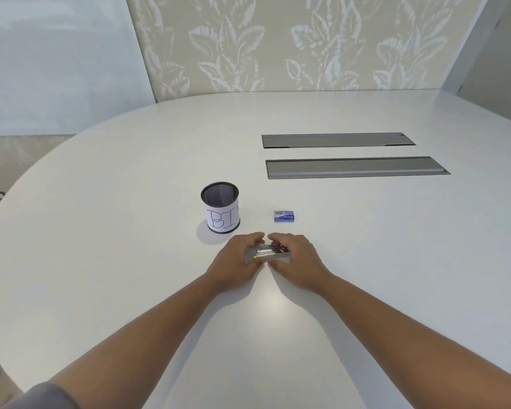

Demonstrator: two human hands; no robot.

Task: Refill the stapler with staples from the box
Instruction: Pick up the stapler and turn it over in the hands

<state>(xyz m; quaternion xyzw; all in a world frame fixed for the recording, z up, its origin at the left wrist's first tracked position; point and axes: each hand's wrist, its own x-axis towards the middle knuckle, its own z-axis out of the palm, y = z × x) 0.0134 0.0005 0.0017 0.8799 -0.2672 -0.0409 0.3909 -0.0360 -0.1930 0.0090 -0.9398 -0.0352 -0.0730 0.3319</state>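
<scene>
A small metal stapler (270, 252) with a yellow mark near its left end lies on the white table, held between both hands. My left hand (236, 262) grips its left end and my right hand (297, 258) grips its right end, fingers curled over the top. Much of the stapler is hidden by the fingers, and whether its lid is raised is unclear. A small blue staple box (284, 216) lies closed on the table just beyond my right hand, apart from it.
A black mesh cup (220, 206) with a white label reading "BIN" stands beyond my left hand. Two long grey cable hatches (354, 167) are set into the table (130, 231) further back right. A patterned wall rises behind the table's far edge.
</scene>
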